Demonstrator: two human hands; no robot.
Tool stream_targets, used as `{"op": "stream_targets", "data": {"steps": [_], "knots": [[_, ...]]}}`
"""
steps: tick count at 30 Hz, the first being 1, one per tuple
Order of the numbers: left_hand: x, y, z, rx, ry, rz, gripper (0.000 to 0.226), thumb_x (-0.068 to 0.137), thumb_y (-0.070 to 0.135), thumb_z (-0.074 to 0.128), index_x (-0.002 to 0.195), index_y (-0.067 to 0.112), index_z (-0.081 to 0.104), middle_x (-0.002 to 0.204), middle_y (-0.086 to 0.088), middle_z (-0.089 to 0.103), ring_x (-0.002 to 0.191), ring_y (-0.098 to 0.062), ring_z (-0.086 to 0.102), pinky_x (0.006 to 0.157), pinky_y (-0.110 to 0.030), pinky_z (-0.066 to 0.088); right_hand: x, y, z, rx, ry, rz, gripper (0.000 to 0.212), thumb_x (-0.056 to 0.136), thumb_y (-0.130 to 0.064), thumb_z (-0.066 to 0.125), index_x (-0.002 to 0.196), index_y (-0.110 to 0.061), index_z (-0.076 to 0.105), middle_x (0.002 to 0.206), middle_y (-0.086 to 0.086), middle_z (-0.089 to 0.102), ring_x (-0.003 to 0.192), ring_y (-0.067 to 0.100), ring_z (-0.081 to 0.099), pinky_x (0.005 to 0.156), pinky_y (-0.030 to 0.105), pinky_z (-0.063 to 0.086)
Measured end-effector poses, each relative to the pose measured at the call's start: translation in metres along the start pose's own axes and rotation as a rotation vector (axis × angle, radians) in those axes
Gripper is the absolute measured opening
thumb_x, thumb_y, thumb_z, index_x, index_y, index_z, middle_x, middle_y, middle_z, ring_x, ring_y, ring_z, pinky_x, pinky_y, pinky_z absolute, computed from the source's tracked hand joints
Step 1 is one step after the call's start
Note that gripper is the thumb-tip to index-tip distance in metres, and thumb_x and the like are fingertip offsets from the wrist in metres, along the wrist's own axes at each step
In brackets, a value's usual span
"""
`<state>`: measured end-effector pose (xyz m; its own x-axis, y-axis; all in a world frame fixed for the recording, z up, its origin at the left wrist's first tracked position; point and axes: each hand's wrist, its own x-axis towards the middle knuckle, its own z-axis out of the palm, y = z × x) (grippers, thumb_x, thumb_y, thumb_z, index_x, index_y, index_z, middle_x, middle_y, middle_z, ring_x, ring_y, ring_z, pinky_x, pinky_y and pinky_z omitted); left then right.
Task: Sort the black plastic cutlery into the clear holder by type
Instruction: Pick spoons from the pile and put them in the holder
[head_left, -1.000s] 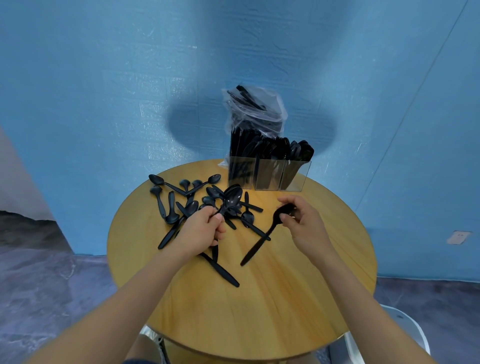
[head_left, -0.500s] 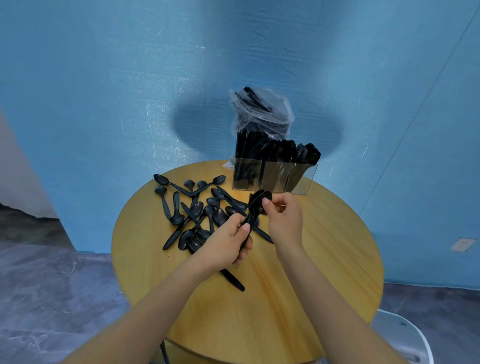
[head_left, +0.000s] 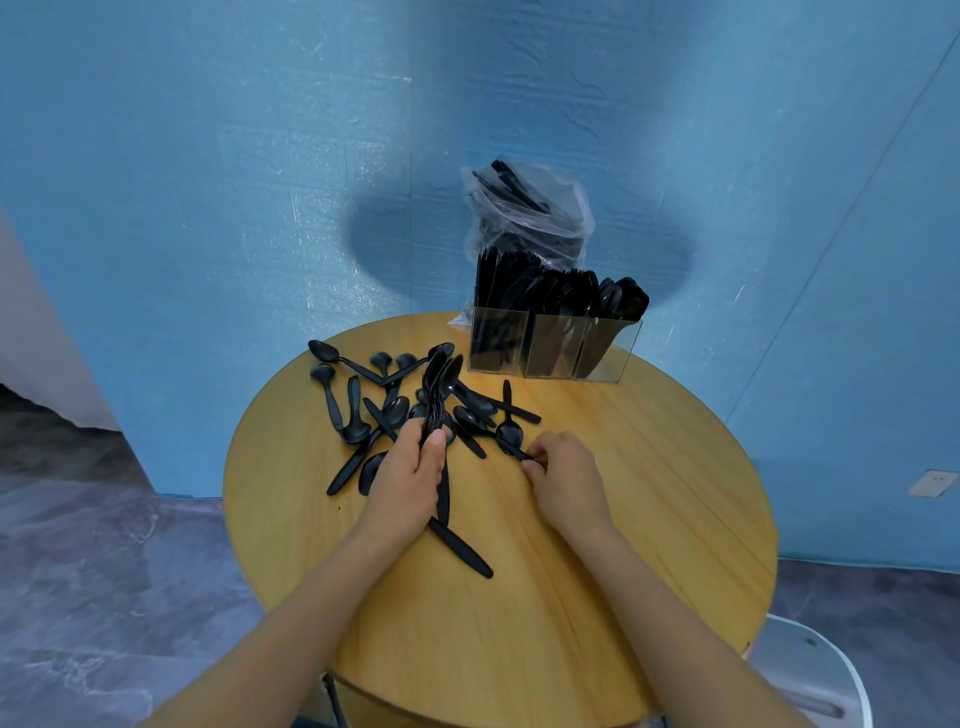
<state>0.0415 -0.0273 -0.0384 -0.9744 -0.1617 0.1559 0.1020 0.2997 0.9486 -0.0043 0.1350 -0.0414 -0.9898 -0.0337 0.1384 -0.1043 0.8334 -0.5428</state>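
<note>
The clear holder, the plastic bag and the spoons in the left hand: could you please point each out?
Clear holder (head_left: 602, 353): head view, front wall of its right compartment.
Plastic bag (head_left: 566, 208): head view, upper right side.
Spoons (head_left: 441, 376): head view, bowls of the stack above the left hand (head_left: 410, 467).

Your table (head_left: 597, 519) is wood or a wood-look laminate, warm yellow with a visible straight grain and a smooth satin sheen that catches light near the holder. The loose spoons (head_left: 358, 415) are black plastic, glossy on the bowls, and so is the stacked bunch of spoons (head_left: 441, 379) in your left hand (head_left: 410, 478). The clear holder (head_left: 553, 348) looks like smooth, hard transparent acrylic with bright edges. Behind it, the bag (head_left: 530, 213) is thin crinkled clear film, shiny at the folds. The wall (head_left: 208, 182) is blue with a rough, embossed brick-like texture, possibly foam panel; you can't tell from here. The floor (head_left: 104, 571) reads as grey, marbled and smooth.
</note>
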Motion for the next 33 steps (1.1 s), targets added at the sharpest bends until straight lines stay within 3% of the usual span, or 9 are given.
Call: {"op": "stream_targets", "data": {"steps": [6, 11, 17, 22, 26, 30, 33], "knots": [[0.006, 0.003, -0.001, -0.148, -0.014, -0.092, 0.025, 0.102, 0.026, 0.032, 0.101, 0.009, 0.05, 0.069, 0.0, 0.039, 0.055, -0.009, 0.035, 0.052, -0.027, 0.034, -0.009, -0.008, -0.011, 0.264, 0.0, -0.003, 0.008, 0.092, -0.022, 0.058, 0.099, -0.018, 0.062, 0.091, -0.007, 0.057, 0.079, 0.003, 0.05, 0.063, 0.012, 0.036], [0.014, 0.006, 0.005, -0.161, -0.014, -0.127, 0.024, 0.102, 0.025, 0.032, 0.092, 0.011, 0.05, 0.068, 0.0, 0.044, 0.057, -0.012, 0.045, 0.065, -0.033, 0.044, -0.019, -0.028, -0.012, 0.538, -0.024, -0.016, 0.008, 0.091, -0.021, 0.061, 0.098, -0.02, 0.061, 0.086, -0.006, 0.058, 0.081, 0.007, 0.053, 0.068, 0.017, 0.042], [0.017, 0.013, 0.01, -0.241, -0.011, -0.121, 0.025, 0.103, 0.02, 0.032, 0.095, 0.006, 0.05, 0.08, -0.004, 0.05, 0.069, -0.01, 0.049, 0.059, -0.018, 0.047, -0.021, -0.046, 0.0, 0.516, -0.114, -0.076, 0.011, 0.093, -0.023, 0.057, 0.104, -0.024, 0.058, 0.076, -0.007, 0.057, 0.069, 0.006, 0.052, 0.061, 0.016, 0.039], [0.018, 0.005, 0.005, -0.271, -0.005, -0.158, 0.025, 0.102, 0.026, 0.036, 0.107, 0.009, 0.054, 0.106, -0.017, 0.059, 0.098, -0.026, 0.058, 0.086, -0.036, 0.051, -0.021, -0.056, 0.008, 0.492, -0.117, -0.109, 0.017, 0.093, -0.023, 0.058, 0.109, -0.026, 0.061, 0.07, -0.009, 0.058, 0.055, -0.003, 0.05, 0.049, 0.008, 0.036], [0.018, 0.005, -0.003, -0.31, 0.042, -0.148, 0.022, 0.101, 0.023, 0.037, 0.09, 0.016, 0.055, 0.091, -0.005, 0.058, 0.088, -0.018, 0.055, 0.082, -0.033, 0.047, -0.022, -0.067, 0.014, 0.429, -0.093, -0.187, 0.03, 0.093, -0.019, 0.057, 0.121, -0.029, 0.06, 0.065, -0.01, 0.052, 0.054, -0.001, 0.046, 0.051, 0.007, 0.036], [0.02, 0.001, -0.017, -0.28, 0.091, -0.164, 0.025, 0.101, 0.024, 0.038, 0.095, 0.013, 0.06, 0.101, -0.014, 0.063, 0.099, -0.03, 0.059, 0.093, -0.047, 0.048, -0.022, -0.078, 0.015, 0.368, -0.131, -0.297, 0.03, 0.093, -0.021, 0.057, 0.12, -0.031, 0.062, 0.065, -0.01, 0.051, 0.056, 0.003, 0.043, 0.054, 0.011, 0.037], [0.02, -0.002, -0.03, -0.256, 0.151, -0.137, 0.026, 0.101, 0.026, 0.036, 0.089, 0.017, 0.057, 0.086, -0.009, 0.058, 0.081, -0.022, 0.055, 0.076, -0.036, 0.047, -0.015, -0.079, 0.013, 0.344, -0.149, -0.298, 0.02, 0.094, -0.024, 0.055, 0.109, -0.022, 0.069, 0.079, -0.007, 0.064, 0.07, 0.004, 0.054, 0.063, 0.015, 0.042]]}}
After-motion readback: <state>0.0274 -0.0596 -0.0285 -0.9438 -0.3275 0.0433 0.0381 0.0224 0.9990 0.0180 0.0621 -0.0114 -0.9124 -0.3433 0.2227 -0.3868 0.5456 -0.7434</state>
